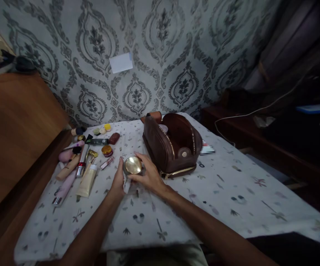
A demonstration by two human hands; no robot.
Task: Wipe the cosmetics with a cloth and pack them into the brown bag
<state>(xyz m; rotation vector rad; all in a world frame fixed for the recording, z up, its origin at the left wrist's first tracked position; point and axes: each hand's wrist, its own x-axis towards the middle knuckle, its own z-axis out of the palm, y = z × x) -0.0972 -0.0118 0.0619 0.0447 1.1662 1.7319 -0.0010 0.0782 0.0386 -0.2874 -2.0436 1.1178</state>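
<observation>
Between my two hands is a round jar with a shiny gold lid (133,165). My left hand (118,179) is closed against its left side, with a piece of white tissue or cloth (127,184) hanging below the jar. My right hand (148,173) grips the jar from the right, thumb and fingers around its edge. Just right of my hands stands a brown toiletry bag (160,147), unzipped and gaping, with a pale round item (163,128) inside. A small gold-lidded pot (107,150) and a small pink tube (107,163) lie to the left.
Cosmetics cover the table's left side, among them a cream tube (87,181), a silver tube (82,160), a pink bottle (64,190) and brushes. A patterned white cloth (231,207) covers the table. Wooden furniture (16,122) borders the left; a white cable (262,108) hangs right.
</observation>
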